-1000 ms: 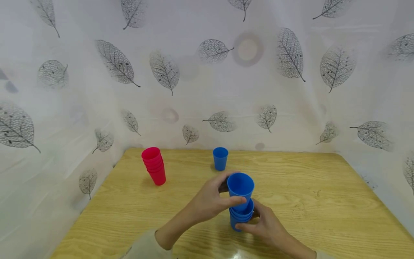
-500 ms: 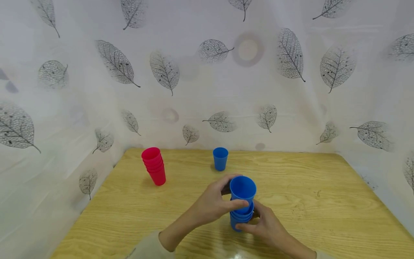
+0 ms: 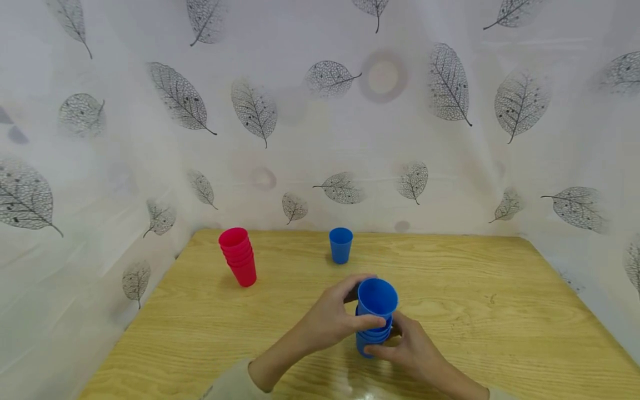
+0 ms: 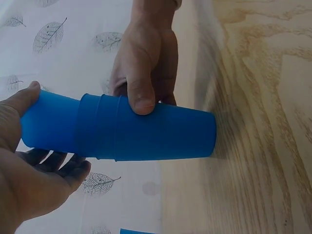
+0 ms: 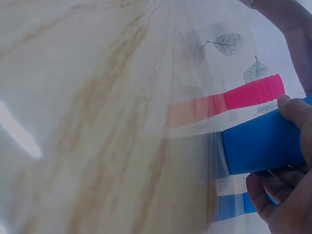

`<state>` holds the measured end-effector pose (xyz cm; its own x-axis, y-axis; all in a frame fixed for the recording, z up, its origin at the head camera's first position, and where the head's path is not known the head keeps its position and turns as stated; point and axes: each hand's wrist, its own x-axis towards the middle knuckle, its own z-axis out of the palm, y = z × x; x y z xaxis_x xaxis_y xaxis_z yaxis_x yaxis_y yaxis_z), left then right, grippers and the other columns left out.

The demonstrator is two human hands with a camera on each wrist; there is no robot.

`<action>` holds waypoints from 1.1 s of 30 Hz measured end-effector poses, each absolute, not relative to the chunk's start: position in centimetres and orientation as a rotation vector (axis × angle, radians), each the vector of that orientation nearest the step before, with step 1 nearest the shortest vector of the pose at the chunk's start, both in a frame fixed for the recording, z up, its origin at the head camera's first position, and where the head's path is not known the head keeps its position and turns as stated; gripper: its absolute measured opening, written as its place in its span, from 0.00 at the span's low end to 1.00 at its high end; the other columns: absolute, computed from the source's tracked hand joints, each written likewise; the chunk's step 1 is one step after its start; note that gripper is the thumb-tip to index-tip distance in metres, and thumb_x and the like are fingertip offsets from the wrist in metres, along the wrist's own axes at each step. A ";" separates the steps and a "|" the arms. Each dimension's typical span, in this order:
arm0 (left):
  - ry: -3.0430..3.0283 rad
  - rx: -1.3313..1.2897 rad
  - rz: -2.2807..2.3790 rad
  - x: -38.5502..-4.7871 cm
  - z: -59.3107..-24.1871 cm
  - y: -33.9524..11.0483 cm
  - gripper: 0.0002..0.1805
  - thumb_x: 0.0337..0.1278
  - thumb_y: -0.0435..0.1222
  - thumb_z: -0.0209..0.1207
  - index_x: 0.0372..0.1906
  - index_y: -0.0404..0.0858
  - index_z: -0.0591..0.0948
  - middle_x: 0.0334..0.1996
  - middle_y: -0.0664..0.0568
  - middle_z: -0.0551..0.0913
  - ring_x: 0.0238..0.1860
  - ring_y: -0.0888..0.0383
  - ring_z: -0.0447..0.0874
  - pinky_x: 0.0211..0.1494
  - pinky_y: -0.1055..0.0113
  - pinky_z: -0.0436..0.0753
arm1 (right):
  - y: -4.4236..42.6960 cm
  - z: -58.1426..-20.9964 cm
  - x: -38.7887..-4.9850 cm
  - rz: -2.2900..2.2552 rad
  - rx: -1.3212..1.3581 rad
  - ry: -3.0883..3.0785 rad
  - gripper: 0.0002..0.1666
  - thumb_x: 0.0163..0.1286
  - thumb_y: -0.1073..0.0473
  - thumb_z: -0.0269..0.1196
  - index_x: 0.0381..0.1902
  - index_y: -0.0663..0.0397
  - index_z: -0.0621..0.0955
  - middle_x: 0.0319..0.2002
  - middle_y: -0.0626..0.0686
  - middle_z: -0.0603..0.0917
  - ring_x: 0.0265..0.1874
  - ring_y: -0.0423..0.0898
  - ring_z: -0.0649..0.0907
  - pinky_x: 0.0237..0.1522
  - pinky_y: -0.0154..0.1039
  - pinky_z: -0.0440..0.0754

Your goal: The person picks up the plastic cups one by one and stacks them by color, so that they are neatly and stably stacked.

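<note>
My left hand (image 3: pixel 332 316) grips a blue cup (image 3: pixel 377 297) near its rim, thumb in front and fingers behind. That cup's lower part sits inside the top of a stack of nested blue cups (image 4: pixel 146 131) standing on the table. My right hand (image 3: pixel 412 347) holds the stack low on its right side, thumb across the front. In the left wrist view, the held cup still stands well out of the stack. The right wrist view shows the bottom blue cup (image 5: pixel 263 144) upright on the tabletop.
A single blue cup (image 3: pixel 341 245) stands upright near the table's back edge. To its left is a stack of nested red cups (image 3: pixel 238 256). A leaf-patterned sheet (image 3: pixel 320 133) hangs behind and to the sides of the wooden table (image 3: pixel 475 311).
My left hand has lowered the blue cup, moving it slightly right and down into the stack. The right hand and the stack have stayed in place.
</note>
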<state>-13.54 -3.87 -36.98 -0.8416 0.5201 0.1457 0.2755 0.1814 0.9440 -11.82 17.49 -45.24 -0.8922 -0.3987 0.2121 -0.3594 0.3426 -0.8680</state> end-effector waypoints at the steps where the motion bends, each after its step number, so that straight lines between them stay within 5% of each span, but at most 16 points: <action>1: 2.247 0.775 1.721 -13.5 -37.1 -3.9 0.35 0.62 0.40 0.72 0.72 0.40 0.72 0.65 0.52 0.79 0.66 0.53 0.78 0.69 0.59 0.77 | 17.5 -45.3 -11.8 -1.630 -0.725 2.547 0.38 0.63 0.55 0.77 0.65 0.64 0.75 0.55 0.60 0.85 0.48 0.43 0.86 0.47 0.37 0.86; 7: 2.272 0.794 1.722 -13.6 -37.2 -4.0 0.35 0.64 0.41 0.71 0.73 0.39 0.72 0.69 0.52 0.76 0.71 0.54 0.72 0.74 0.54 0.71 | 17.5 -45.3 -11.8 -1.633 -0.713 2.549 0.37 0.62 0.54 0.78 0.64 0.62 0.76 0.52 0.58 0.87 0.44 0.41 0.86 0.45 0.36 0.86; 33: 2.351 0.659 1.858 -15.5 -39.4 -6.6 0.26 0.72 0.39 0.63 0.68 0.32 0.75 0.64 0.42 0.80 0.65 0.42 0.78 0.67 0.50 0.79 | 17.3 -45.1 -11.8 -1.603 -0.642 2.587 0.39 0.59 0.54 0.79 0.63 0.63 0.76 0.51 0.56 0.87 0.45 0.41 0.86 0.45 0.36 0.85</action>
